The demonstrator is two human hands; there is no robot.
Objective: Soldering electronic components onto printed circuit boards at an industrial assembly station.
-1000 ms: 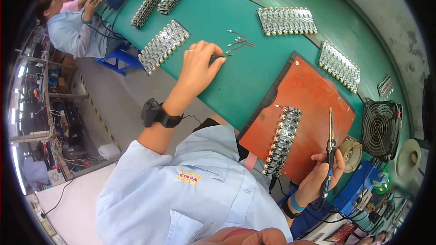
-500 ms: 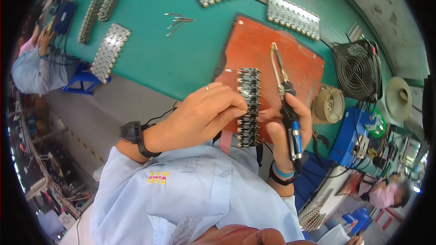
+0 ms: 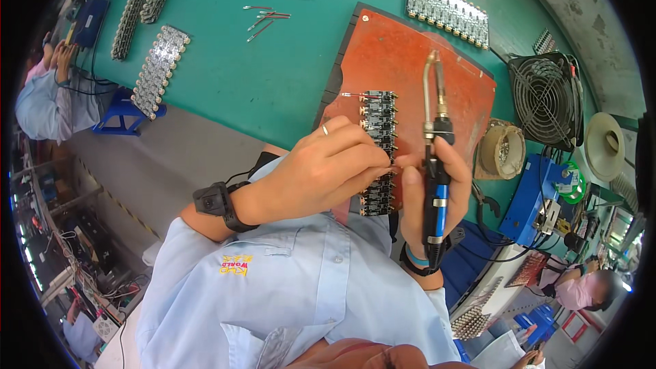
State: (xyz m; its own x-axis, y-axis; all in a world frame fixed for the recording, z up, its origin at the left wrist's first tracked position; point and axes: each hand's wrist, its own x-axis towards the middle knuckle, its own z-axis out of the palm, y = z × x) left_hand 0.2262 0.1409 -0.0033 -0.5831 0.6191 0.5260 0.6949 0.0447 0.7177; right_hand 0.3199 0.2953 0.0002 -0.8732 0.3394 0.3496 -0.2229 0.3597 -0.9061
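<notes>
A strip of black-and-silver circuit boards (image 3: 378,123) lies lengthwise on the orange-red work mat (image 3: 417,82). My left hand (image 3: 335,167) reaches across its middle, thumb and fingers pinched together at the right edge. Whatever is between those fingertips is too small to make out. My right hand (image 3: 452,171) grips a soldering iron (image 3: 437,195) with a blue and black handle, its metal tip pointing away from me over the mat. The right fingertips come close to the left ones beside the strip. One short red wire (image 3: 352,95) lies at the strip's far left corner.
Several loose red wires (image 3: 266,17) lie on the green table (image 3: 232,68). More circuit board panels (image 3: 447,14) are along its far side and left. At the right stand a round pot (image 3: 500,152), a fan (image 3: 547,99), a blue box (image 3: 529,198) and pliers (image 3: 486,201). Other people sit farther off.
My left hand has moved right across the strip, its fingertips now meeting the right hand's. The soldering iron has swung more upright, its tip shifting right. The whole view has shifted slightly.
</notes>
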